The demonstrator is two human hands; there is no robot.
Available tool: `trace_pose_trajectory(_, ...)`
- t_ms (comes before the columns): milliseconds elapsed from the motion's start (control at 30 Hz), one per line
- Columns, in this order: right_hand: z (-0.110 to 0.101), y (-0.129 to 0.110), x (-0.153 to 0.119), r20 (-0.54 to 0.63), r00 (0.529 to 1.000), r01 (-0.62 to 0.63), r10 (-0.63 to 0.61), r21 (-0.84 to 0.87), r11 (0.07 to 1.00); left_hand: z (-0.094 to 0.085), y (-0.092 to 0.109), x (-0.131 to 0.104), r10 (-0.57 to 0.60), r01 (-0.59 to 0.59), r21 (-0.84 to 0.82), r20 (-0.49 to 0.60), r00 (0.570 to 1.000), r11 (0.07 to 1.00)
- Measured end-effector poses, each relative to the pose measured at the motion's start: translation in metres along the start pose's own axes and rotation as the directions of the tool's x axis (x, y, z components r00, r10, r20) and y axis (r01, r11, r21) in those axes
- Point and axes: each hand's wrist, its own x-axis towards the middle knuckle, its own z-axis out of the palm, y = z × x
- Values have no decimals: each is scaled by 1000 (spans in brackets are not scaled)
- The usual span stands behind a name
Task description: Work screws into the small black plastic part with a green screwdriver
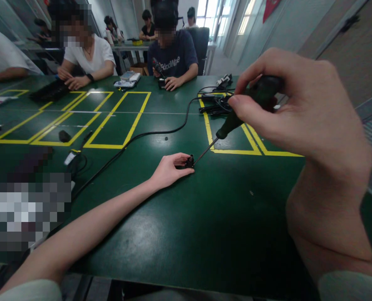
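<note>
My right hand point(311, 104), raised at the right, is closed around the dark handle of a screwdriver point(232, 124). Its thin shaft slants down and left, and the tip meets or nearly meets the side of a small black part point(190, 161). That part has a short cylindrical piece standing up on top; its exact kind is too small to tell. My left hand point(170, 170) pinches the part between thumb and fingers, resting on the green table point(204, 234). Fingers partly hide the part's left side.
A black cable point(154, 133) curves across the table to a bundle of black parts point(215, 106). Yellow tape point(132, 125) marks out rectangles. At left lie a small black piece point(64, 136) and a tagged cable point(76, 155). Across the table, a person in a dark shirt point(175, 54) works with a tool.
</note>
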Motion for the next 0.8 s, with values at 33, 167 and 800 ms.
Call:
trace_pose_trajectory(33,0,-1,0,6,999,33,-34,36,999,0,0,0,2,-2,5,-2,1000,1000)
trace_pose_trajectory(167,0,-5,0,5,998,66,-66,4,998,0,1,-1,11,-11,17,4,1000,1000)
trace_pose_trajectory(800,2,-3,1,8,997,81,-82,93,992,-1,7,-2,7,-7,47,7,1000,999)
